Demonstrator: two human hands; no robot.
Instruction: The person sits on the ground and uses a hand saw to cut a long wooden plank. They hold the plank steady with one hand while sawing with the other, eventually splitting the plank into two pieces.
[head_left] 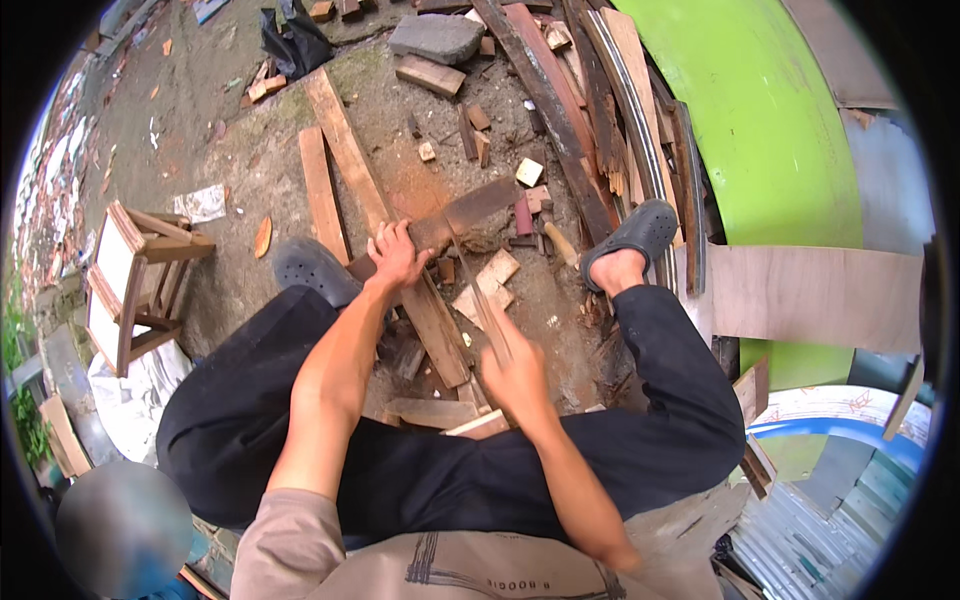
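Right grip (515,372) was wrapped round the saw (487,312), left grip (398,256) spread over the board (485,207). Best bet, imo, was pinning it hard and stroking long, straight.

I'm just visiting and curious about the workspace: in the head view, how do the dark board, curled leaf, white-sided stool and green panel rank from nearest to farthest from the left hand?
From the left hand:
1. Dark board: right at the hand.
2. Curled leaf: on the ground, left.
3. White-sided stool: farther left.
4. Green panel: far right.
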